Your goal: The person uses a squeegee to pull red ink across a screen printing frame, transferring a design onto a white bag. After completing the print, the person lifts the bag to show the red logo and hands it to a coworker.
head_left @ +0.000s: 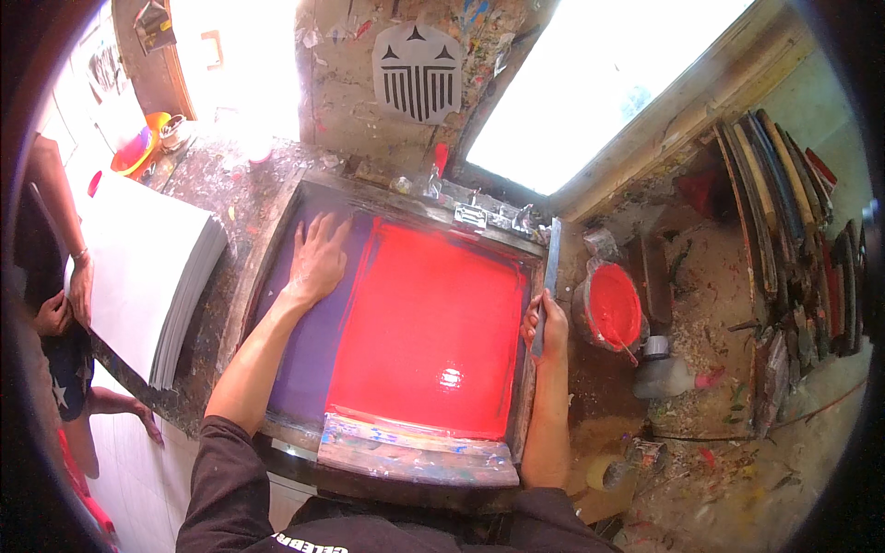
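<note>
A wooden-framed printing screen point(247, 276) lies in front of me, its mesh point(300, 373) purple on the left. Bright red ink point(424, 323) covers most of the rest. My left hand point(318, 258) is on the purple part, fingers spread and slightly blurred, holding nothing. At the frame's right side, my right hand point(546, 327) is closed around a long flat grey bar point(552, 258); whether the bar is fixed to the frame, I cannot tell. A paint-smeared wooden squeegee point(415, 452) rests along the screen's near edge, untouched by either hand.
Metal hinge clamps point(472, 216) line the far edge. Right of the screen stand a tub of red ink point(613, 304) and a plastic bottle point(664, 376); several squeegees point(770, 184) lean farther right. At left, another person's hand point(81, 290) touches a white paper stack point(147, 267).
</note>
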{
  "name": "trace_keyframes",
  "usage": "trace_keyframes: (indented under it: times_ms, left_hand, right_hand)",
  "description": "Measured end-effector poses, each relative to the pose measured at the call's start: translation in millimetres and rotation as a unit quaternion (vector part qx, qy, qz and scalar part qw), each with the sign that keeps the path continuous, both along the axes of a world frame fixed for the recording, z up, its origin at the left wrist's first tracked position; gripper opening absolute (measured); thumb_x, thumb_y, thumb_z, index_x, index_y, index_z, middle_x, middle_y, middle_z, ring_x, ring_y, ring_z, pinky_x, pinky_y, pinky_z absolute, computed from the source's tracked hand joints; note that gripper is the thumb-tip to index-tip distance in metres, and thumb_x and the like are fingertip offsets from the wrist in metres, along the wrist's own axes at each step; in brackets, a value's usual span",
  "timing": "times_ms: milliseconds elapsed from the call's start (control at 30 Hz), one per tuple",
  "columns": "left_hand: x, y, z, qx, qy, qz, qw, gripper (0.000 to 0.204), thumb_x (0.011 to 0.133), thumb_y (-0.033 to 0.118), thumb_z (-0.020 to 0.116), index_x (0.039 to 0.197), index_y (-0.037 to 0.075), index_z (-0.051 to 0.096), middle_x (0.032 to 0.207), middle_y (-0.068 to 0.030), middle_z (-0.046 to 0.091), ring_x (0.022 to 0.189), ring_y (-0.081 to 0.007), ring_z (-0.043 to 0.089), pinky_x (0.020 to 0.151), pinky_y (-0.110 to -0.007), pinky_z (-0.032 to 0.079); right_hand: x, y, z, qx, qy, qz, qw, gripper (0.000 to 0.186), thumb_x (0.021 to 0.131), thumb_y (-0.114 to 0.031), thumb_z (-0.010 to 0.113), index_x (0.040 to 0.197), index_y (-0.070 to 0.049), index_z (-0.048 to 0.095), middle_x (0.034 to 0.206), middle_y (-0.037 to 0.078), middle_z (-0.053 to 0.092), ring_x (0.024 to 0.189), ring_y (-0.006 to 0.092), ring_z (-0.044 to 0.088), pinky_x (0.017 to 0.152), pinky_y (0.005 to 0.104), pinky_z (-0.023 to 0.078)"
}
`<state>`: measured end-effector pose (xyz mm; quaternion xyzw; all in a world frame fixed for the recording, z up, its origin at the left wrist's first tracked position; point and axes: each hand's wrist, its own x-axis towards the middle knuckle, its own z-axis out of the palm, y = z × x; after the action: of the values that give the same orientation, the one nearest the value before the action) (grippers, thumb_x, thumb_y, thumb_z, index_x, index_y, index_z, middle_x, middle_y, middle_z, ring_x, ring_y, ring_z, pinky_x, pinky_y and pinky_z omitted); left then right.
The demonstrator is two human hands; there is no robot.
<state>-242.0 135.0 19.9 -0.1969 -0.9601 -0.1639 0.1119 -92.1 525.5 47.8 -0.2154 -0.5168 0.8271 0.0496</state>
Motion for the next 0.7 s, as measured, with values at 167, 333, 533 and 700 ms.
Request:
trace_keyframes:
  times_ms: [167,333,533,700]
  left_hand:
    - [-1.0,1.6,0.4,-0.009,-0.009,0.001,1.0,0.058,0.086,0.011,0.051,0.144,0.014,0.041,0.145,-0.0184,0.038,0.14,-0.0354,0.03,0.114,-0.058,0.021]
    - [-0.6,-0.8,-2.0,-0.006,-0.005,0.004,1.0,0.058,0.086,0.012,0.051,0.143,0.014,0.042,0.144,-0.018,0.038,0.14,-0.0351,0.031,0.115,-0.057,0.021]
    - [-0.7,-0.5,-1.0,0.005,-0.005,-0.003,1.0,0.056,0.086,0.013,0.05,0.141,0.01,0.044,0.144,-0.0208,0.039,0.139,-0.0367,0.031,0.115,-0.058,0.02]
    - [0.7,0.4,0.8,0.008,-0.01,-0.005,1.0,0.057,0.085,0.012,0.051,0.141,0.01,0.043,0.143,-0.0206,0.039,0.139,-0.0362,0.031,0.115,-0.058,0.02]
  right_hand:
    - [-3.2,-11.2,-7.2,0.078,-0.042,-0.028,0.996,0.033,0.101,-0.035,0.047,0.087,-0.007,0.057,0.06,0.001,0.05,0.042,0.0114,0.046,0.037,0.0261,0.041]
    - [-1.4,-26.3,-2.0,0.13,-0.033,-0.044,0.99,0.034,0.101,-0.033,0.047,0.087,-0.004,0.058,0.06,0.002,0.052,0.044,0.0113,0.05,0.038,0.0273,0.044]
    - [0.8,-25.4,-6.4,0.123,-0.041,-0.043,0.991,0.032,0.101,-0.031,0.047,0.087,-0.005,0.058,0.059,0.001,0.052,0.042,0.0116,0.049,0.037,0.0275,0.043]
    - [-0.7,-24.5,-5.0,0.118,-0.043,-0.028,0.992,0.031,0.101,-0.032,0.047,0.089,-0.005,0.057,0.059,0.002,0.052,0.042,0.0112,0.049,0.036,0.0271,0.043]
